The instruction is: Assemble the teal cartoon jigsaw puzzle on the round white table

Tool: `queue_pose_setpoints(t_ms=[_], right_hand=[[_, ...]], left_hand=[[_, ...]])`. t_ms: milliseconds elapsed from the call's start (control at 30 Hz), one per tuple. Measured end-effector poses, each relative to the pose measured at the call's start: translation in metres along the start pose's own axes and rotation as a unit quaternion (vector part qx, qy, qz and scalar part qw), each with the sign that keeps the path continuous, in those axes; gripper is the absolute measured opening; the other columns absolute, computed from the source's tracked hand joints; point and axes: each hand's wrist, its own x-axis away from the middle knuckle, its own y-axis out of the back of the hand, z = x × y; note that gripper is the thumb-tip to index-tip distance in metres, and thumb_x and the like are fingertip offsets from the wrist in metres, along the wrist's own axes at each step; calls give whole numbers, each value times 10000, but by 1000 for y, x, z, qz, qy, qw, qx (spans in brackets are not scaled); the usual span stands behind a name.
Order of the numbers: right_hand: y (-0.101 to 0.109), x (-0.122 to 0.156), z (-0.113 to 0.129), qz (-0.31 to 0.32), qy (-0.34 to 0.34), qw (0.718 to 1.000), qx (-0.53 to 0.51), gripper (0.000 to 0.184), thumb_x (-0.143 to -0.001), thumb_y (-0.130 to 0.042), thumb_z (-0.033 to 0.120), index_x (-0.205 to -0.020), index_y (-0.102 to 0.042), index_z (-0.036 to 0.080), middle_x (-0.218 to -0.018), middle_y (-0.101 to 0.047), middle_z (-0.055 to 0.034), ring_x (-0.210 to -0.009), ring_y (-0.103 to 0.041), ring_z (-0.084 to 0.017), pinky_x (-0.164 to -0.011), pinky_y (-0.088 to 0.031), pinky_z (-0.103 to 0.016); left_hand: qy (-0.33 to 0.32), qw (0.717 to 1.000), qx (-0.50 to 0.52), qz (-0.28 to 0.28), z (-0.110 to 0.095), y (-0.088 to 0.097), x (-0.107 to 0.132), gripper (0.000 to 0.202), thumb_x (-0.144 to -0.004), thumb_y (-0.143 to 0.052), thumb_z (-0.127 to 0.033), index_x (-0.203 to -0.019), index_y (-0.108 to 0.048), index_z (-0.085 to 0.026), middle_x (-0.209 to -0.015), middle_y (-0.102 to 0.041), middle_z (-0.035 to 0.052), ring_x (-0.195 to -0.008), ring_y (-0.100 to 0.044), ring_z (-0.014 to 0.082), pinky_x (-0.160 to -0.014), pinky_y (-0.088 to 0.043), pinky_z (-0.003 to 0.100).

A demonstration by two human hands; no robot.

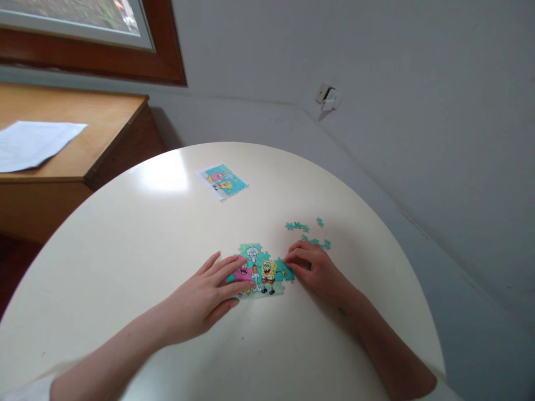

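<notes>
A partly assembled cartoon jigsaw puzzle (262, 269) lies on the round cream table (150, 234). My left hand (209, 292) rests flat on the puzzle's left side, fingers stretched out over it. My right hand (315, 267) is at the puzzle's right edge, its fingertips curled and pressed down on a teal piece there. Several loose teal puzzle pieces (307, 231) lie just beyond my right hand.
A small reference picture card (221, 181) lies farther back on the table. A wooden desk (104, 128) with a white sheet of paper (33, 143) stands at the left under a window. A grey wall with a socket (328, 97) runs behind.
</notes>
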Motion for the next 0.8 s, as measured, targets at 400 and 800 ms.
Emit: queue_pose_setpoints(t_ms=[400,800], right_hand=[[3,5,0,-73,29,996,45,197,-777,-444,90,-746,-607,197,-792,-601,-38,-781,-555,-167,-744,-362,-341],[5,5,-5,-86,25,993,79,210,-756,-433,75,-730,-593,207,-799,-612,-36,-809,-564,-174,-737,-360,-334]], left_hand=[[3,1000,22,-13,1,-1,1,386,-903,-401,-250,-1277,-451,-328,-1410,-370,32,-1302,-317,234,-1083,-219,510],[3,1000,7,-3,0,1,0,376,-908,-382,-258,-1270,-456,-329,-1402,-379,43,-1300,-320,236,-1072,-233,526]])
